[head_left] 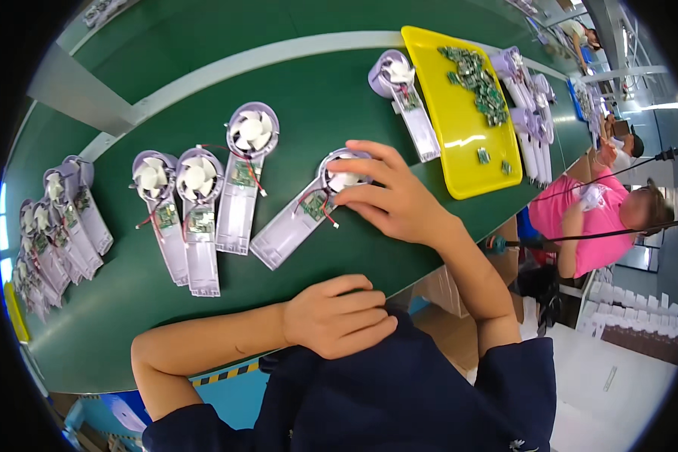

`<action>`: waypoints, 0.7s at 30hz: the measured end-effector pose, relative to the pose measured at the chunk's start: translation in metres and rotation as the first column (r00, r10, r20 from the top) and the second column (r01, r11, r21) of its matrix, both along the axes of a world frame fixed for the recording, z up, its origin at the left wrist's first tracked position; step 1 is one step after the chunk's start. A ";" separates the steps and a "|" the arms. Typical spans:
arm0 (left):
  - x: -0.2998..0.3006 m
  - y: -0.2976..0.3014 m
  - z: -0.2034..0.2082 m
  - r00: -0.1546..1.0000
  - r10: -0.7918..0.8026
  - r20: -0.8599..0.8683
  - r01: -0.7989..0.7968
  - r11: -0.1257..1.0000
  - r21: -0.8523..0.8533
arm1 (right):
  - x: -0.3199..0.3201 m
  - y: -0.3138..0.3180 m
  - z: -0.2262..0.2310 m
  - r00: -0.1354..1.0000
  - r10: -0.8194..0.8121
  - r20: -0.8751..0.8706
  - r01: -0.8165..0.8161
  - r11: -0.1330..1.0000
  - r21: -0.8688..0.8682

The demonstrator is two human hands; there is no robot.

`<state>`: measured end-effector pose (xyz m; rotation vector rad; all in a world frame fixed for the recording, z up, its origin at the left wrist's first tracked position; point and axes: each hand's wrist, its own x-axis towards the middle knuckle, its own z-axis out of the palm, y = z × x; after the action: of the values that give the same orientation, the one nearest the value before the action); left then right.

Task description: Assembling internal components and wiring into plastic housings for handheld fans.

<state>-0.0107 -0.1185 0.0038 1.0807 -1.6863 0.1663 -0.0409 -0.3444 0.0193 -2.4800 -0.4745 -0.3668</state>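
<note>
My right hand (403, 200) is closed around the round head of a lilac fan housing (286, 235), thumb and fingers at the rim of its white impeller. The housing lies tilted on the green table, its open handle pointing to the lower left. A small green circuit board (313, 205) with red and dark wires sits below the impeller. My left hand (340, 316) rests at the table's near edge in front of my body, fingers curled in, nothing visible in them. Left of the held housing are three similar ones, including one fan housing (239, 203) closest to it.
A yellow tray (459, 162) with a heap of small green circuit boards (478, 87) stands at the right, one fan housing (410, 105) beside it. More housings cluster at the far left (56, 226) and beyond the tray. A person in a pink shirt (587, 215) is at the right.
</note>
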 end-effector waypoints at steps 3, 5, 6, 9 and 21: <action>0.004 0.003 0.003 0.987 0.160 -0.003 -0.159 0.985 0.065 | -0.032 -0.009 0.008 0.996 -0.066 -0.056 0.064 0.997 -0.032; 0.007 -0.001 0.014 0.924 0.379 0.046 -0.382 0.916 0.127 | -0.048 -0.012 0.009 0.988 -0.137 -0.075 0.132 0.989 -0.069; 0.011 -0.004 0.017 0.889 0.456 0.047 -0.455 0.865 0.210 | -0.055 -0.013 0.012 0.985 -0.153 -0.079 0.146 0.985 -0.090; 0.029 -0.013 0.027 0.849 0.514 0.124 -0.507 0.723 0.469 | -0.075 -0.014 0.019 0.976 -0.164 -0.145 0.143 0.979 -0.145; 0.036 -0.015 0.011 0.884 0.411 -0.221 -0.121 0.659 0.742 | -0.102 0.018 0.016 0.946 -0.321 -0.047 0.318 0.947 -0.051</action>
<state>0.0251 -0.1333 0.0143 1.8244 -1.2226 -0.5393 -0.1427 -0.3264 0.0355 -2.6033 -0.0540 -0.4179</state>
